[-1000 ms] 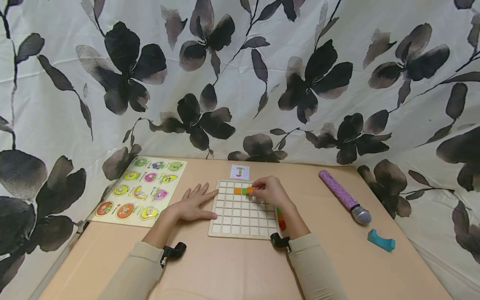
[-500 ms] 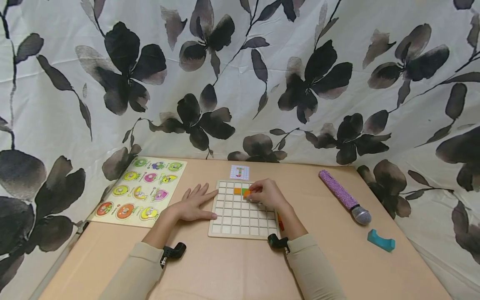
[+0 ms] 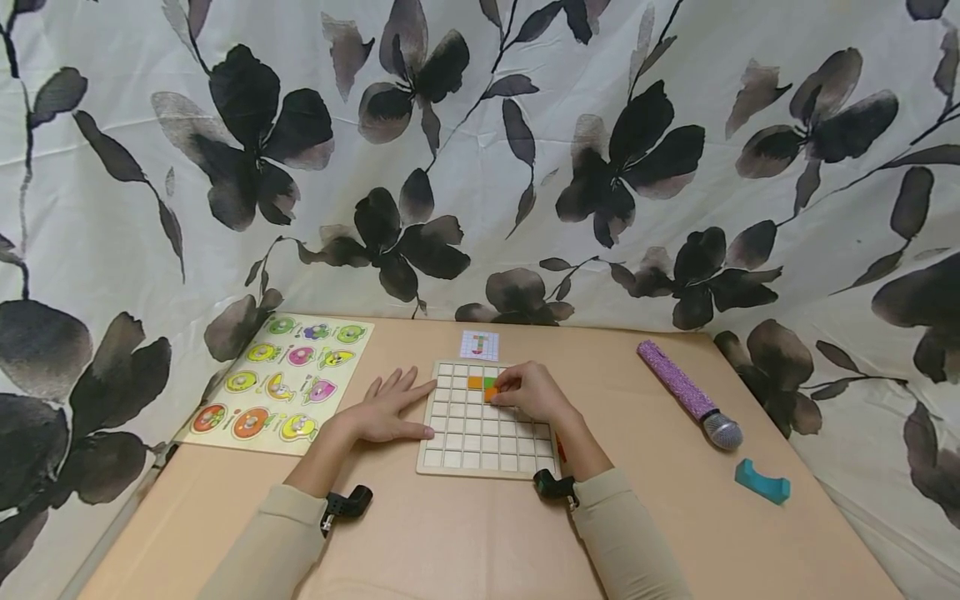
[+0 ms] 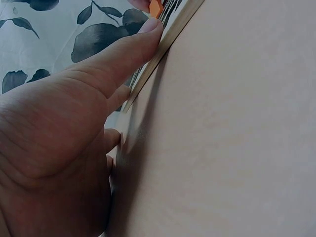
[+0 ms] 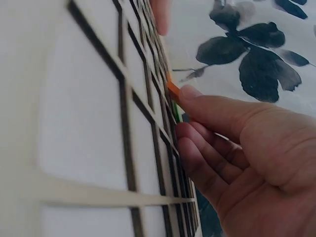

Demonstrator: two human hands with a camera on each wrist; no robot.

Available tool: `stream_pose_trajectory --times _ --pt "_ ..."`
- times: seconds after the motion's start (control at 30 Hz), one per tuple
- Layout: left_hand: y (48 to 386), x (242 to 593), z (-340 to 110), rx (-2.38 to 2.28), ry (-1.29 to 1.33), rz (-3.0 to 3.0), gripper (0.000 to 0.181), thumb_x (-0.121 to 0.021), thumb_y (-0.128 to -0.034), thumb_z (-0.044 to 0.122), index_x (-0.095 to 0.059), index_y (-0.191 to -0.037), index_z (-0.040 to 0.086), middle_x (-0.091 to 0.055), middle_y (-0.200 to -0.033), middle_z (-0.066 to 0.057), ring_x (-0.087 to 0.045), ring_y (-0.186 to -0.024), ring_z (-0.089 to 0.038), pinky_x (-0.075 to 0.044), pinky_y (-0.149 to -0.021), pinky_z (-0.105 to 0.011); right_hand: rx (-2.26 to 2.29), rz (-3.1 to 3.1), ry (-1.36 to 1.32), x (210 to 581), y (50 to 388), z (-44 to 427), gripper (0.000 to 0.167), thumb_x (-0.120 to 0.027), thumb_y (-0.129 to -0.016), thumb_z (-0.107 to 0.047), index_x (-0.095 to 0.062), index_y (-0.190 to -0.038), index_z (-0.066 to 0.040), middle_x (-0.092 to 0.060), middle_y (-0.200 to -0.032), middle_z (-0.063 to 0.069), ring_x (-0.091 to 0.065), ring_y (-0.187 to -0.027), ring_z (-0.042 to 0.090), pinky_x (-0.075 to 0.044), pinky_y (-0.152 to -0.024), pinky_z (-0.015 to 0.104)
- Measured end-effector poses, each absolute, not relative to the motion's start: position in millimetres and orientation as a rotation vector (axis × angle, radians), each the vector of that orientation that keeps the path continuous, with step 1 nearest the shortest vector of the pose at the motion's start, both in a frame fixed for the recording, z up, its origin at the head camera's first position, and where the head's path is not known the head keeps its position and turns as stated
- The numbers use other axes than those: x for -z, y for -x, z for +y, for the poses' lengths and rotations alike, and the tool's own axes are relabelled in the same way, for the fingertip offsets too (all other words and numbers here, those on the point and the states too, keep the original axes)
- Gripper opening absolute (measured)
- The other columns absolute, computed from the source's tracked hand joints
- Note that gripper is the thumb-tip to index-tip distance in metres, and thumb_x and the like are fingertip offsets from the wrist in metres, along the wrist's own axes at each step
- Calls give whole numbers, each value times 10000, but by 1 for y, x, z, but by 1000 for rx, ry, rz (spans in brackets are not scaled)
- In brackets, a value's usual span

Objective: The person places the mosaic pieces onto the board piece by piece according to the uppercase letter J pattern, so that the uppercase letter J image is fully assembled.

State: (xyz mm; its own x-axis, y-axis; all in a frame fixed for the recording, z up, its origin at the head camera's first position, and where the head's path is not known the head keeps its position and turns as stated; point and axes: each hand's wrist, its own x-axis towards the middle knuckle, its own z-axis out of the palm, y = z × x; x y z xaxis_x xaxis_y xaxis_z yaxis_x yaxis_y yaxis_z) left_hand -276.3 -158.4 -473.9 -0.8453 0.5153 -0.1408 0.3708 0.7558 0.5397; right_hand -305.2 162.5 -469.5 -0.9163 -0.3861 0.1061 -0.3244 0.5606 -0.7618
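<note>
A white grid board (image 3: 471,440) with a pale wooden frame lies on the table. My left hand (image 3: 390,408) rests at its left side, fingers spread; in the left wrist view the thumb (image 4: 123,52) touches the frame. Between thumb and fingers my right hand (image 3: 534,393) pinches a small orange square tile (image 3: 491,395), just below a green tile (image 3: 490,382) in the grid. Left of the green one sits another orange tile (image 3: 476,382). The right wrist view shows the pinched tile (image 5: 173,90) tilted against the grid. My right hand hides the cells under it.
A small pattern card (image 3: 479,344) lies behind the board. Some red (image 3: 562,450) shows at the board's right edge, mostly hidden by my wrist. A fruit sticker sheet (image 3: 296,392) is at left. A glittery microphone (image 3: 686,390) and a teal block (image 3: 762,481) lie at right.
My right hand has moved the orange tile from the right of the green tile to just below it. The left hand has stayed in place.
</note>
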Motion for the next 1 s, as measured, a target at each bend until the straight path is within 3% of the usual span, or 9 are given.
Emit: stream_pose_trajectory --times 0.43,0.7,1.0 --pt "277 475 -158 -732 -683 2676 945 -730 -883 630 -321 -1650 259 -37 -1751 -196 65 -1612 -446 89 -1256 -671 1232 2744 601 468 303 159 177 -877 -834 -107 -802 -981 -43 -742 -869 15 -619 -736 131 -526 -670 258" --pt "277 475 -158 -756 -711 2671 964 -736 -874 628 -331 -1646 216 -47 -1736 -251 47 -1596 -500 76 -1241 -696 1191 2775 566 468 302 157 186 -876 -835 -103 -809 -997 -43 -744 -915 25 -625 -777 131 -528 -680 268" --pt "276 474 -159 -736 -693 2677 940 -727 -887 628 -325 -1649 254 -39 -1748 -209 68 -1609 -455 81 -1250 -685 1151 2802 532 467 301 154 189 -882 -828 -109 -820 -996 -47 -774 -945 35 -652 -813 128 -542 -681 266"
